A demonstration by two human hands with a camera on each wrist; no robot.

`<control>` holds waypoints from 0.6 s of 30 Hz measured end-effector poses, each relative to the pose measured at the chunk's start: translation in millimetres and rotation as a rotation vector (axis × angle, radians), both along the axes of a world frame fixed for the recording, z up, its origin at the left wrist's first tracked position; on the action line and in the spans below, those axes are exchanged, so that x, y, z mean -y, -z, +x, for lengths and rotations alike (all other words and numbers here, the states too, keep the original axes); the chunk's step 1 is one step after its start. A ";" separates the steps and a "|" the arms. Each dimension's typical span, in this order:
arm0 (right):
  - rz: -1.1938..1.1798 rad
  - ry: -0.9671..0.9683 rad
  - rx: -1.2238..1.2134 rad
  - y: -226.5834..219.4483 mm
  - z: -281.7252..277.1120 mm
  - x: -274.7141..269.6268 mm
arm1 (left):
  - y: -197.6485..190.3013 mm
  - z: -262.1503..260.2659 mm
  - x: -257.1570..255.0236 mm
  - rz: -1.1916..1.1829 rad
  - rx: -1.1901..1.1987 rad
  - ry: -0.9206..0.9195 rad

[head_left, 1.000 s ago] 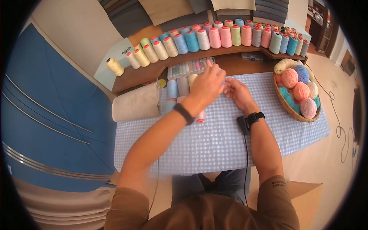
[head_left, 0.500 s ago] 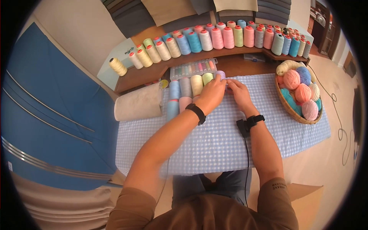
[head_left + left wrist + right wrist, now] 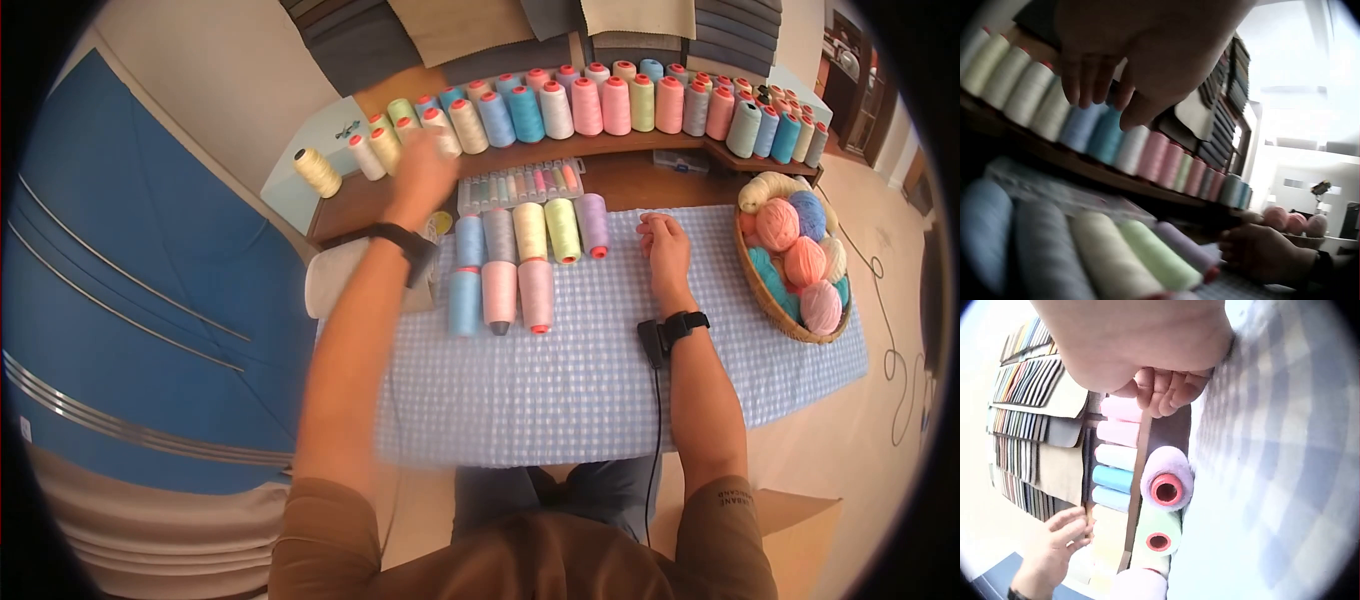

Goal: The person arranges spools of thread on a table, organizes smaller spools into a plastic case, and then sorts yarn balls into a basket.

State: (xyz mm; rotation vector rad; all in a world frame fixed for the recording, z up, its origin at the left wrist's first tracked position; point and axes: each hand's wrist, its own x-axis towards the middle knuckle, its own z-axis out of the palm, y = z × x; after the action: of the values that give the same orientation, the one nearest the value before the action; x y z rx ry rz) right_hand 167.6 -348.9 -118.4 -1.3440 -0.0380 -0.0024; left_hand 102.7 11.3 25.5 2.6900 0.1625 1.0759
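Near shelf spools [image 3: 525,113], left hand [image 3: 424,182]

A person's left arm [image 3: 345,365] stretches forward, the left hand [image 3: 425,182] blurred and open, its fingers [image 3: 1087,81] angled down. The right arm [image 3: 706,405] extends less far, the right hand [image 3: 667,258] idle, fingers [image 3: 1159,392] loosely curled, gripping nothing.

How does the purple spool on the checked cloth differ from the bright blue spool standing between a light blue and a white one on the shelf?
The purple spool lies on its side on the cloth; the bright blue spool stands upright on the shelf. The purple spool's red end faces the person, while the bright blue spool's red end points up. Both carry wound thread.
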 end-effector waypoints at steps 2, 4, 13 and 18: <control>-0.036 0.001 0.015 -3.1 -2.7 -0.4 | -11.0 7.9 -66.8 0.096 0.004 -0.104; -0.050 -0.009 0.023 -5.0 -3.9 -1.2 | -24.2 11.3 -110.4 0.191 -0.026 -0.130; -0.073 -0.034 0.002 -7.0 -5.4 -1.1 | -16.2 5.2 -177.6 0.266 -0.292 -0.255; -0.065 -0.043 0.018 -8.2 -6.2 -0.7 | -11.0 -14.7 -174.7 0.182 -0.267 -0.307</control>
State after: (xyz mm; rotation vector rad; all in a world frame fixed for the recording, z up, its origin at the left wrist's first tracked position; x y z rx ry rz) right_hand 161.5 -348.3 -110.2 -1.4076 -0.0831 0.0237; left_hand 88.0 186.0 36.5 3.0382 0.5670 0.8336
